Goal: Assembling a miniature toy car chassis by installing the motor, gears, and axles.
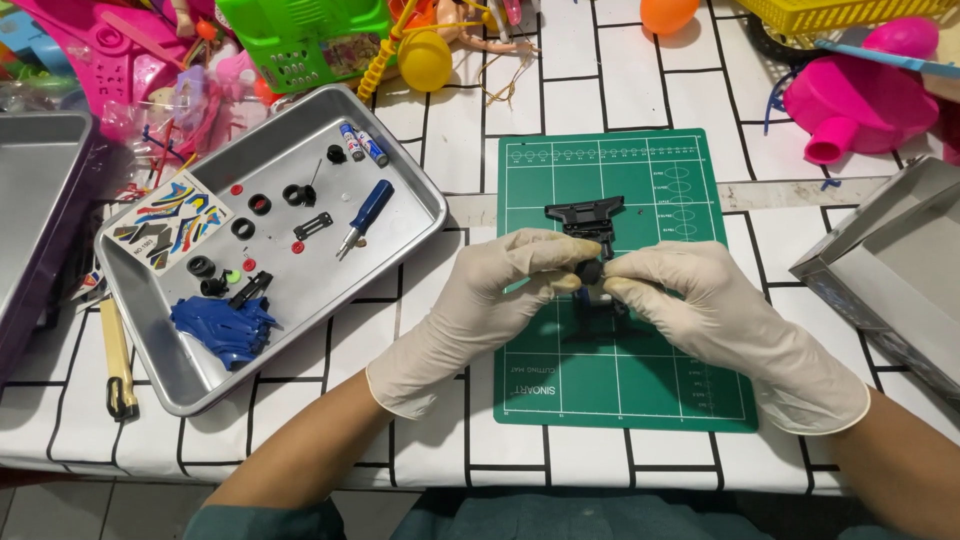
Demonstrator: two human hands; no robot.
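The left hand (pixel 480 300), gloved in pale latex, was seen in the head view with its fingertips pinched together on a small black wheel (pixel 589 270). The right hand (pixel 700 305), gloved alike, was closed from the other side, its thumb and forefinger pressed to the same wheel, so that both hands met at that one point. A thin green stick (pixel 520 284) was caught under the left fingers.

The wheel was held just above the green cutting mat (pixel 620 390), over its middle. It appeared as a small, dark, rounded piece, mostly hidden by the fingertips. A black plastic chassis (pixel 584 217), flat and angular with short side arms, lay on the mat just beyond the wheel; whether the two touched could not be told.

To the left of the mat a metal tray (pixel 400 170) was set at a slant. In it were seen a blue-handled screwdriver (pixel 366 217), several black tyres (pixel 260 205), a blue toy body shell (pixel 228 330), a sticker sheet (pixel 170 222) and two small batteries (pixel 362 144). Coloured toys were heaped beyond the mat, and a grey box (pixel 890 270) stood at its right.
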